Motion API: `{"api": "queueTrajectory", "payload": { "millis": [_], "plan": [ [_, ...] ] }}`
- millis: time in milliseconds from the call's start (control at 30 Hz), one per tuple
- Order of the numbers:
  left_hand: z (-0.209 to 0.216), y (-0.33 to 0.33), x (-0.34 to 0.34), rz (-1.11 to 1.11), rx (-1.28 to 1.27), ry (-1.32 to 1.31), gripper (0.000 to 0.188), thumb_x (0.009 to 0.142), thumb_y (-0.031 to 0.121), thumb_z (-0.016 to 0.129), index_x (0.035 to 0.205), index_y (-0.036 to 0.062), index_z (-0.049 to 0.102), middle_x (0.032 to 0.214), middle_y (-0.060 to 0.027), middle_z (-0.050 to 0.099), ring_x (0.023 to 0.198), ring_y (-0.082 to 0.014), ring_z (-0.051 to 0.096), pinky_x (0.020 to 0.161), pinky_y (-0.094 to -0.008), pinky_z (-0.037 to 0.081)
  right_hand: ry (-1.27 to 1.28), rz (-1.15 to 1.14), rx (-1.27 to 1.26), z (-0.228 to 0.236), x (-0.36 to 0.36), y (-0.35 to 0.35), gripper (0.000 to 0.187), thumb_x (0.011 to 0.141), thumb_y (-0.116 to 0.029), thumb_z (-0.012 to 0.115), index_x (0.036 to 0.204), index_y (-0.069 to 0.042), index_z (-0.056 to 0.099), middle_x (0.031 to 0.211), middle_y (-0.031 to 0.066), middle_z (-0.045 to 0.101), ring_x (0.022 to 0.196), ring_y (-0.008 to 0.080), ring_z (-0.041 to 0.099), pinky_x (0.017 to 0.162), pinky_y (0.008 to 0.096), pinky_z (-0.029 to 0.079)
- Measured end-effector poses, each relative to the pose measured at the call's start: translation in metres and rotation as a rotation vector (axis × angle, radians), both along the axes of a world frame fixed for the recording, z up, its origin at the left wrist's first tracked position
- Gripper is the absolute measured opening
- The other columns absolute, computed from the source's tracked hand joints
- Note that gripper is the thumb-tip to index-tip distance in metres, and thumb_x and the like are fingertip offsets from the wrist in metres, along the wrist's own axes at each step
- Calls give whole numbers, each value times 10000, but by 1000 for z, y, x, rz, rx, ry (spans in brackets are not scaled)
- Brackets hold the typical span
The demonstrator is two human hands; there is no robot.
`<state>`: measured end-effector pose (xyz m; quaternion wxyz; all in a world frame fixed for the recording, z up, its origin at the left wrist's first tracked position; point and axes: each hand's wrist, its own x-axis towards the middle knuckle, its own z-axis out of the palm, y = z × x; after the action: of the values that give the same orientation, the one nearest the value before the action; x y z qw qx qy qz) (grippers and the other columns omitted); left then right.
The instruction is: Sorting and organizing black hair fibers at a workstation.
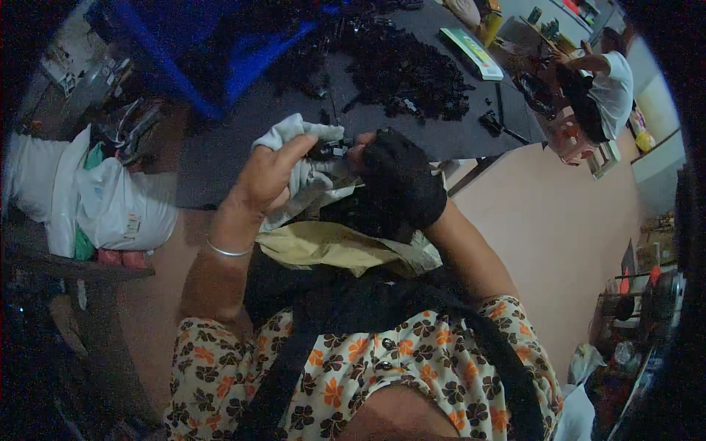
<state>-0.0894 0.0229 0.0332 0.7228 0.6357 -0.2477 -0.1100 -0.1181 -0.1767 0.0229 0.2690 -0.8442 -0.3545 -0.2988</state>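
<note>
Clutches pale cloth in the left hand, with a small dark part between both hands; cannot tell the grip of the gloved right hand. Could lose it, if pinched loosely, among black pieces on the surface.

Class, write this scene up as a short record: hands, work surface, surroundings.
Left hand: bare, silver bangle at the wrist, gripping a crumpled white cloth
Right hand: black fabric glove, fingertips at a small dark piece; grip unclear
Surface: dark grey table bearing a heap of small black parts
Left: bulging white plastic bags
Far right: person in a white top
</note>
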Motion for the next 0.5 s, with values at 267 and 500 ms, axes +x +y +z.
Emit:
{"api": "queueTrajectory", "payload": {
  "millis": [267,500],
  "plan": [
    [0,-8,-10,85,126,-2,228,858,83,516,1071,7,546,925,-62,604,840,-134,583,725,-267,483,-70,-11,-48,4,-6,-1,173,688,-80,625,853,-63,576,853,127,590,790,309,567,668,378,464],
    [-21,-25,-29,351,364,-567,195,834,28,495,1008,-27,565,1053,-137,577,946,-222,576,794,-328,475,349,-5,358,-15,-3,8,132,710,-102,603,766,-25,513,739,120,544,681,277,533,625,329,430]
  ]
}}
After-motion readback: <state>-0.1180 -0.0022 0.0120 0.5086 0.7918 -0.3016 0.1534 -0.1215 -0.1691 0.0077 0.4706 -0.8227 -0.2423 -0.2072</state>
